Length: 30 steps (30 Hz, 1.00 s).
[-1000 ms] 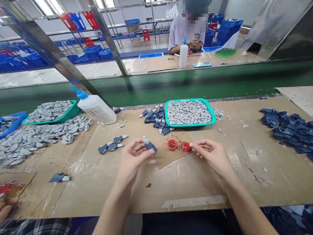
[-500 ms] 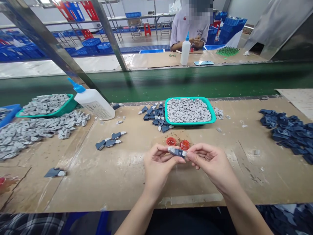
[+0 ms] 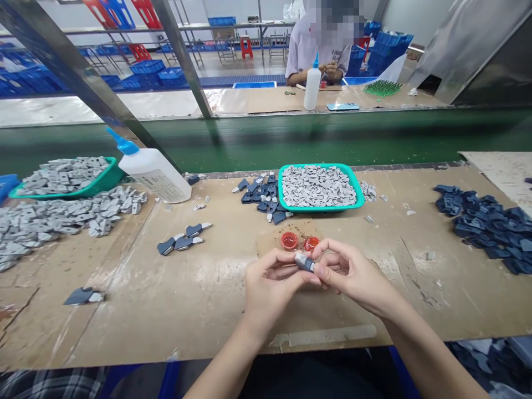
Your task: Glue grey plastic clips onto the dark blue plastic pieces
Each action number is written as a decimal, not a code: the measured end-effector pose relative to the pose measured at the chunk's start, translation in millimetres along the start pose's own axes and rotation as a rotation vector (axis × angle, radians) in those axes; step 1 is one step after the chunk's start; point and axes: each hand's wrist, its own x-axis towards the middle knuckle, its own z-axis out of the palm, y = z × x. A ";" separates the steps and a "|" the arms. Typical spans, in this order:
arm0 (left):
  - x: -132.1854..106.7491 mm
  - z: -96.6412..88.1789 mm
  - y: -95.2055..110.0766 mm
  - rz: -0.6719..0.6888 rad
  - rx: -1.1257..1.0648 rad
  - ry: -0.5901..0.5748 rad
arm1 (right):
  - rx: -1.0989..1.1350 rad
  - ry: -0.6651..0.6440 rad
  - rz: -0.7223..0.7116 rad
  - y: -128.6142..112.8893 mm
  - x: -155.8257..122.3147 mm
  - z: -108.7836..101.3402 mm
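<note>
Piece (image 3: 305, 262) pinched in the closed fingertips of left hand (image 3: 271, 281) and right hand (image 3: 353, 278), just nearside of the red cups (image 3: 282, 243) — seems best to steady it with the left and press lightly, squarely with the right.

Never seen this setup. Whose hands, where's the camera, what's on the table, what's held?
No robot: you see one person's left hand and right hand, both bare, from a head-worn camera looking forward and down. Together they hold a dark blue part with light grey ends. On the cardboard-covered table are two small red cups, a teal tray of light grey parts, a heap of dark blue parts at right, and a white bottle at left.
</note>
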 end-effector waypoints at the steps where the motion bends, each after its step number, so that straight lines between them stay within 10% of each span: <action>1: 2.7 -1.0 0.5 0.000 0.001 -0.015 | -0.025 -0.013 -0.013 -3.3 1.7 -1.4; 6: 16.2 -27.5 4.7 0.171 0.266 0.004 | -0.297 0.041 -0.131 -28.5 33.9 -40.2; 12: 33.3 -130.6 9.2 0.616 1.192 0.181 | -0.916 0.461 -0.289 -42.3 127.1 -95.0; 19: 68.3 -244.5 42.6 0.361 1.731 0.114 | -1.091 0.541 -0.211 -35.7 179.8 -76.6; 23: 88.4 -239.7 65.8 0.346 1.745 0.002 | -1.078 0.551 -0.243 -32.4 171.0 -74.5; 30: 174.6 -165.4 52.9 0.394 1.546 -0.123 | -0.863 0.512 -0.364 -23.5 114.4 -72.5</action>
